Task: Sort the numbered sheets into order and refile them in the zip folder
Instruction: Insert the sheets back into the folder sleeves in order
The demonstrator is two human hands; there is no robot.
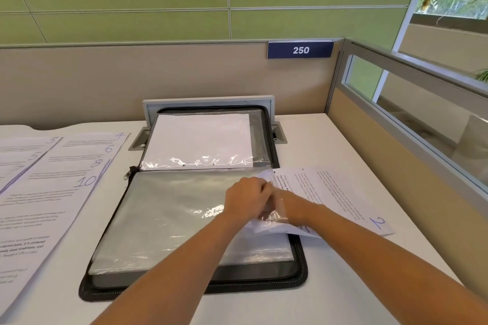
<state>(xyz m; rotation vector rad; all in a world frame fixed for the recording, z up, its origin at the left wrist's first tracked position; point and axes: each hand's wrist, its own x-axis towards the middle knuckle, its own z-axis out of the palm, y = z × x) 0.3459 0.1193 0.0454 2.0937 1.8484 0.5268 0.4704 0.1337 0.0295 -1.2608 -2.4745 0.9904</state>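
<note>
Creasing looks the likeliest mishap. Sheet 2 [343, 192] lies mostly out on the surface [317, 134] at the right edge of the open zip folder [298, 272], with only its near corner in the mouth of a plastic sleeve [272, 215], which is already bunched and rucked there. The left hand [248, 198] has its fingers curled on the sleeve's edge. The right hand [286, 204] sits behind the film, so I cannot tell what it grips; it seems to be feeding the paper.

A skewed push could buckle the corner or tear the sleeve at its opening. The sheet might also go into the wrong pocket, out of sequence with the filed sheet [198, 137] above. A swinging left forearm could scatter the fanned sheets [66, 179].
</note>
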